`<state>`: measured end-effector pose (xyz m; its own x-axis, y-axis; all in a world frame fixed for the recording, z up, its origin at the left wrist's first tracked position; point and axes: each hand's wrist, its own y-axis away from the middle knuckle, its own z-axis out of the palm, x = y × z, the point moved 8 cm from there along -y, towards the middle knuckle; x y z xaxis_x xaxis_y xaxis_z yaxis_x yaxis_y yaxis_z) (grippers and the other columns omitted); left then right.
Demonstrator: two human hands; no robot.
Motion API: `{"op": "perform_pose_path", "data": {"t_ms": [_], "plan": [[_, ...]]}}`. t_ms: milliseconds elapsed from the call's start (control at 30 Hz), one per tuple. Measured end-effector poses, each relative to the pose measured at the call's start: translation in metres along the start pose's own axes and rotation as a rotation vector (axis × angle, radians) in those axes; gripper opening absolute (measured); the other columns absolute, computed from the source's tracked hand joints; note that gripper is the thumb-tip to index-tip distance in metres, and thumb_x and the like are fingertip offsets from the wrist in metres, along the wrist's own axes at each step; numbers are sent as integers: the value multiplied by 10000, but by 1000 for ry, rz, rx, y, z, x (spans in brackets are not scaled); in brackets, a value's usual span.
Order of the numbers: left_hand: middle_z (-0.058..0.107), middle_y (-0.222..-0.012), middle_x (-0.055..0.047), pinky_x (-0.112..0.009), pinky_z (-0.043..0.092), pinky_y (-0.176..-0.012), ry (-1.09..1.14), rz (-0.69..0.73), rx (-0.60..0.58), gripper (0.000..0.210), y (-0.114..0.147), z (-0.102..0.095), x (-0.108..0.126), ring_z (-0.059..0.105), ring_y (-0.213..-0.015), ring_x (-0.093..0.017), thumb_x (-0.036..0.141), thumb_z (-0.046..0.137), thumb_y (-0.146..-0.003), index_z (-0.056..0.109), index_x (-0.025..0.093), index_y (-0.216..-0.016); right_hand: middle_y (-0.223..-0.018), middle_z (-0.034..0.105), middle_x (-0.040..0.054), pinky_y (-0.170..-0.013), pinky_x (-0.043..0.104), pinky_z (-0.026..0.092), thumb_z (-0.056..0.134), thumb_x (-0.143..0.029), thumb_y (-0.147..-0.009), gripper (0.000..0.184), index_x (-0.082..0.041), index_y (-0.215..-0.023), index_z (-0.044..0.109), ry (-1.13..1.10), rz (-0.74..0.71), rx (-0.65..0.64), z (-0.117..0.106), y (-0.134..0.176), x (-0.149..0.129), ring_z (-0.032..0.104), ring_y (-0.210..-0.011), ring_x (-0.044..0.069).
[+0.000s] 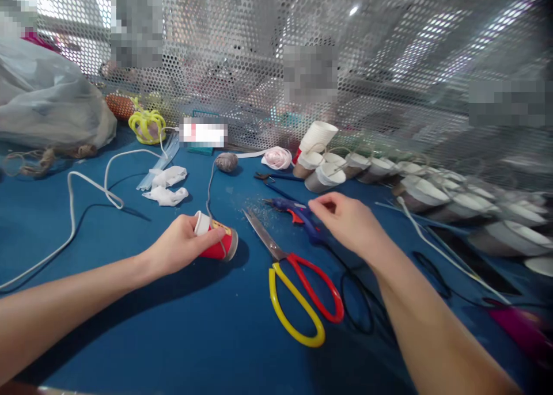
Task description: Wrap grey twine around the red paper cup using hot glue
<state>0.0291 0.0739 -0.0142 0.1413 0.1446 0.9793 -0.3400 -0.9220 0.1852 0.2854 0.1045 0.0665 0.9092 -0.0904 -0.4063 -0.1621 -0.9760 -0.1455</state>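
My left hand [179, 245] is wrapped round a red paper cup [218, 248] with a white rim, tipped on its side above the table. Grey yarn is wound at the cup's right end, and a strand runs from the cup up to a small ball of grey yarn [227, 162]. My right hand [343, 216] is closed in a pinch beside a blue glue gun [302, 213]; what its fingertips hold, if anything, I cannot make out. Between the hands lie large scissors [279, 254] with one red and one yellow handle, blades slightly parted.
Yarn-wrapped cups [417, 193] line the right side, near stacked white cups [319, 135]. Pliers [276, 177], a rolled pink ribbon [277, 158], white scraps [166, 195] and a yellow bundle [147, 125] lie about. A white cord [71, 211] crosses the left; perforated metal [242, 67] stands behind.
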Motion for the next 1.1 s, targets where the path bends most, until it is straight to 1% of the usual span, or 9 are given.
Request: {"op": "perform_pose_path", "data": {"t_ms": [100, 200, 367, 467, 533, 667, 800, 900, 1100], "plan": [[675, -672, -24, -203, 407, -580, -51, 21, -17, 385, 0, 0, 0, 556, -603, -123, 502, 585, -720, 669, 127, -702, -533, 604, 40, -562, 315, 420, 660, -253, -569, 156, -212, -491, 532, 66, 43, -82, 18, -3, 21, 590, -582, 225], [677, -664, -17, -195, 406, -573, -50, 22, -18, 371, -1, 1, 1, 554, -593, -115, 491, 582, -727, 668, 132, -693, -476, 565, 21, -548, 301, 409, 660, -210, -542, 207, -223, -428, 487, 55, 74, -117, 35, -6, 31, 593, -577, 223], [659, -627, 7, -175, 365, -517, -17, -42, 3, 307, -2, -3, 2, 510, -538, -83, 440, 602, -726, 663, 140, -706, -556, 609, 43, -549, 329, 450, 615, -178, -596, 77, -198, -640, 555, -91, 161, -97, 39, -5, 40, 616, -589, 238], [654, -624, 3, -178, 350, -509, -33, -59, 1, 301, -2, -5, 2, 502, -534, -83, 428, 594, -734, 666, 137, -708, -815, 670, 71, -616, 305, 499, 568, -238, -685, 278, -177, -954, 534, -276, 150, -102, 29, 8, 28, 643, -689, 194], [651, -627, -5, -184, 350, -515, -49, -81, 3, 311, -3, -6, 0, 505, -542, -90, 433, 591, -732, 665, 132, -711, -897, 661, 40, -625, 259, 506, 577, -314, -707, 320, -210, -1003, 518, -449, 114, -157, 24, 20, 13, 632, -705, 148], [649, -658, -16, -200, 355, -532, -80, -88, -23, 350, -2, -5, -1, 511, -564, -106, 464, 563, -742, 667, 130, -752, -552, 544, -35, -473, 214, 431, 620, -429, -698, 257, -196, -796, 574, -783, 56, -355, 27, 47, -19, 514, -496, 100], [623, -632, -9, -202, 324, -503, -116, -94, -21, 387, -1, -5, 0, 484, -541, -102, 488, 529, -756, 661, 125, -775, -562, 550, -31, -507, 232, 455, 582, -416, -755, 259, -184, -871, 581, -664, -65, -408, 34, 70, -38, 528, -520, 112], [582, -570, 9, -203, 307, -488, -120, -90, 1, 366, -1, -6, 2, 445, -501, -91, 469, 534, -752, 634, 125, -680, -560, 569, -24, -454, 247, 462, 542, -435, -778, 266, -188, -861, 594, -554, -54, -484, 48, 85, -40, 530, -479, 124], [603, -605, -3, -204, 305, -470, -146, -62, 6, 375, -3, -7, 3, 463, -505, -95, 470, 518, -760, 654, 120, -762, -442, 565, -24, -493, 291, 491, 541, -442, -762, 276, -243, -574, 581, -384, -214, -345, 43, 91, -50, 586, -482, 170]]}}
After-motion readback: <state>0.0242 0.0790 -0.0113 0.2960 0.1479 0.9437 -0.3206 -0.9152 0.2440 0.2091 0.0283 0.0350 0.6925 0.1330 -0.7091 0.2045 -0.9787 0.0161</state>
